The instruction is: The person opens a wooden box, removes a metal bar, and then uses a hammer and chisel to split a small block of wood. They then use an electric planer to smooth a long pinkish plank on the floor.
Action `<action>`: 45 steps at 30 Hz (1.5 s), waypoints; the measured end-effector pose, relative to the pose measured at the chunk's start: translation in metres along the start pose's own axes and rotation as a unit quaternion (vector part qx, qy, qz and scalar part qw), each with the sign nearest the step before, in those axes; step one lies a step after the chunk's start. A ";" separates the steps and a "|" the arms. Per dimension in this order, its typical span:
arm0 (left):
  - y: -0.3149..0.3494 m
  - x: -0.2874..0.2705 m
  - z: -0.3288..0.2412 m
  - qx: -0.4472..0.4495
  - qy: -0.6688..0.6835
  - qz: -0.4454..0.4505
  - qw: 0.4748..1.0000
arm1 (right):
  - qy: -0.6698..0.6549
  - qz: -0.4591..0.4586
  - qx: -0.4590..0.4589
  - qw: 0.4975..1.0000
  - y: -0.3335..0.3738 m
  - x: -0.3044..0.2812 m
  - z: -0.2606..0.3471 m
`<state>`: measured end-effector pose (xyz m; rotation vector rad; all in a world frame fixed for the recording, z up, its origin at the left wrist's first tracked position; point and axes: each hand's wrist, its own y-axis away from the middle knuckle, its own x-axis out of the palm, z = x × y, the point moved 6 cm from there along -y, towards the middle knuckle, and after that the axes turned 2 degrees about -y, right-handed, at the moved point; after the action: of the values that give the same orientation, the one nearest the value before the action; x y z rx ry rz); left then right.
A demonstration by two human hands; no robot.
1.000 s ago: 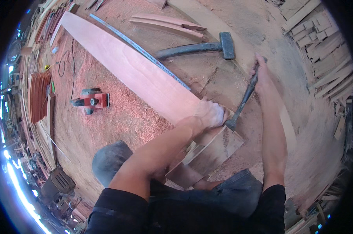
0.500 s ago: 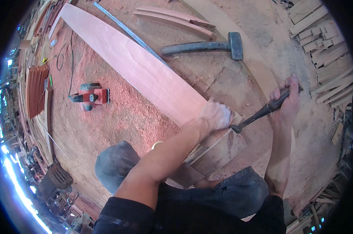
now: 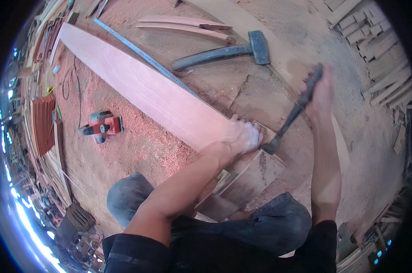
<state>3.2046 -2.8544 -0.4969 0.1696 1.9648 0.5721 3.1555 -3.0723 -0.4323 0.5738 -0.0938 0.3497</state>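
Note:
A long pale pink wooden plank (image 3: 142, 86) tapers toward the upper left. My left hand (image 3: 244, 135) lies over its near end, fingers curled down around the edge. My right hand (image 3: 322, 98) is closed on the handle of a dark hammer-like tool (image 3: 293, 117), held at a steep slant. The tool's small dark head is down beside my left fingers, at the end of a wooden block (image 3: 253, 175). Whether the head touches the wood, and its exact shape, I cannot tell. What lies under my left palm is hidden.
A large hammer (image 3: 224, 53) lies beyond the plank, near a blue-grey metal ruler (image 3: 142, 53) and curved wood pieces (image 3: 183, 27). Left of the plank sits a red power planer (image 3: 101, 127) among shavings. Stacked boards (image 3: 42, 123) stand far left; timber offcuts (image 3: 365, 32) lie far right.
My right hand has risen, tilting the tool's handle more upright while its head stays low beside my left hand. My left hand keeps its place on the plank. The whole view has shifted slightly.

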 end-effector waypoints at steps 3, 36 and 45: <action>-0.001 0.001 0.000 -0.008 0.013 0.001 1.000 | 0.037 0.002 0.075 0.996 -0.046 -0.002 -0.044; -0.002 0.007 0.004 -0.016 0.039 -0.018 0.999 | -0.077 0.006 -0.152 0.985 0.102 -0.033 0.096; 0.000 -0.005 -0.001 -0.027 -0.023 -0.028 0.999 | -0.107 -0.138 -0.043 0.984 0.008 -0.129 0.004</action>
<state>3.2065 -2.8569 -0.4926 0.0933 1.9008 0.5805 3.0317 -3.1066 -0.4482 0.5297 -0.2319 0.0134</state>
